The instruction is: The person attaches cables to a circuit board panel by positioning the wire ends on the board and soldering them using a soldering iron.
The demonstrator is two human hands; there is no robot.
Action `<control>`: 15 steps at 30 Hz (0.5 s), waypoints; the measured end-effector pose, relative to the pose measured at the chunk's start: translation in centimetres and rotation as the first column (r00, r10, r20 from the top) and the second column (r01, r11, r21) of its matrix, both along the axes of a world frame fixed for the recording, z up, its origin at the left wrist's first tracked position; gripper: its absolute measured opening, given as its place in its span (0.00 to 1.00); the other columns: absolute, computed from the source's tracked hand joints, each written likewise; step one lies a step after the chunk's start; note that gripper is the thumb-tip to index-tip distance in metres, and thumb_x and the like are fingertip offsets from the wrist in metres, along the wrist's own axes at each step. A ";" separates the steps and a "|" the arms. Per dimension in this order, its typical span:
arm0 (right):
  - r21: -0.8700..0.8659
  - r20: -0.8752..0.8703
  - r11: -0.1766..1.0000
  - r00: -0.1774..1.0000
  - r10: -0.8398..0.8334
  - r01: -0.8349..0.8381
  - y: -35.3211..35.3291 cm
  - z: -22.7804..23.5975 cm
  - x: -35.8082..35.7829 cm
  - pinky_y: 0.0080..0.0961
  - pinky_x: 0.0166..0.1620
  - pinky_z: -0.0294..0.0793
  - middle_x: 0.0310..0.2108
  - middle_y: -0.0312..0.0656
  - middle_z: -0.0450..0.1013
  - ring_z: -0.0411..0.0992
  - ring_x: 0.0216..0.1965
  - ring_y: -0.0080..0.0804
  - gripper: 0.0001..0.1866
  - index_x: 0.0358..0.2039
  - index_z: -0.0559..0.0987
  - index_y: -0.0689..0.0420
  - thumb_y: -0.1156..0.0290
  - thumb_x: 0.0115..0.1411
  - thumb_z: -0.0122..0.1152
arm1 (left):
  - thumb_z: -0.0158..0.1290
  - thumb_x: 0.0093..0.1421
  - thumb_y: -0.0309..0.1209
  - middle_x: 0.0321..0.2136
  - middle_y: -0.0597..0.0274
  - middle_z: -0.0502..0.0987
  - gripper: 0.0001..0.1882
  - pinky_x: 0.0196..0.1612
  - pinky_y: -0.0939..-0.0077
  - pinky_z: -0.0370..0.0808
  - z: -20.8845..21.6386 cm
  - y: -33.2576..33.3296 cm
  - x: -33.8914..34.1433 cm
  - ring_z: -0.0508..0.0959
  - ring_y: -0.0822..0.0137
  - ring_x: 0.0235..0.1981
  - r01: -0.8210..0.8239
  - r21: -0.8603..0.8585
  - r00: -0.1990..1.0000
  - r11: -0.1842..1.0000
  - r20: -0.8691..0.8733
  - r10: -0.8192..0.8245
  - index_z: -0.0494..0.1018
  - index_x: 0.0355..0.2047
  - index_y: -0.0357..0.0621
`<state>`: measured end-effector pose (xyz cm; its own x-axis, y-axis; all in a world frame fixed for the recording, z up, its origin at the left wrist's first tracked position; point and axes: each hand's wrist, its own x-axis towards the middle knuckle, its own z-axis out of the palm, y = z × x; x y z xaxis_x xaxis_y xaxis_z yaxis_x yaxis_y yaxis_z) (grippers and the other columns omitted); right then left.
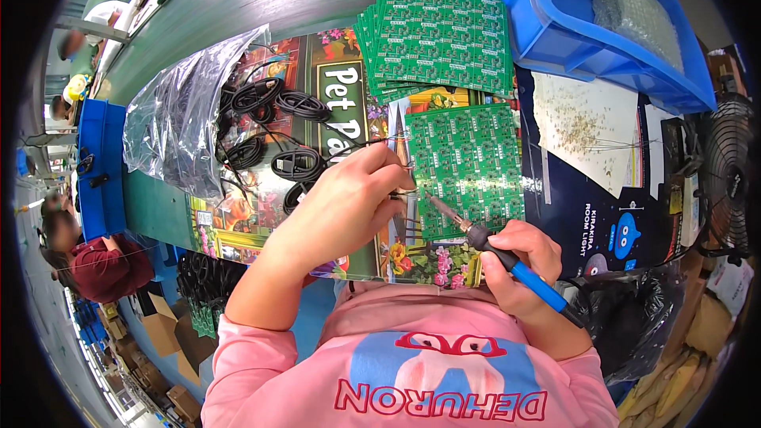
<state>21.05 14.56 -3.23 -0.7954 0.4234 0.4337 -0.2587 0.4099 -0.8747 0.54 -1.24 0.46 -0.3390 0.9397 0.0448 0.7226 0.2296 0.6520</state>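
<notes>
The green circuit panel (469, 154) is lying on the worktop (156, 210), just nearer the person than a stack of similar panels (444, 36). At its left edge, the left hand (354, 194) seems to be pinching a dark cable end (403, 192); the right hand's (527, 252) grip is grasping a soldering iron (480, 238), its tip pointing over the panel. Soldering appears to be under way, the next move calling for steady contact. Black cable coils (297, 164) are lying leftward.

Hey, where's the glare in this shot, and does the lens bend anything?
Head view: strong white glare on the green bench near the picture's top, smaller glints on the clear plastic bag; same view: yes, the bench edges curve, and the corners go black.
</notes>
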 end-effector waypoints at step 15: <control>-0.045 -0.012 0.998 0.999 -0.053 0.052 -0.1 -0.4 0.2 0.23 0.21 0.63 0.20 0.41 0.70 0.68 0.17 0.27 0.16 0.38 0.75 0.59 0.83 0.48 0.67 | 0.63 0.46 0.23 0.28 0.62 0.74 0.12 0.35 0.63 0.77 -0.3 -0.1 -0.5 0.78 0.56 0.33 0.210 0.020 0.960 0.978 -0.196 -0.202 0.76 0.32 0.45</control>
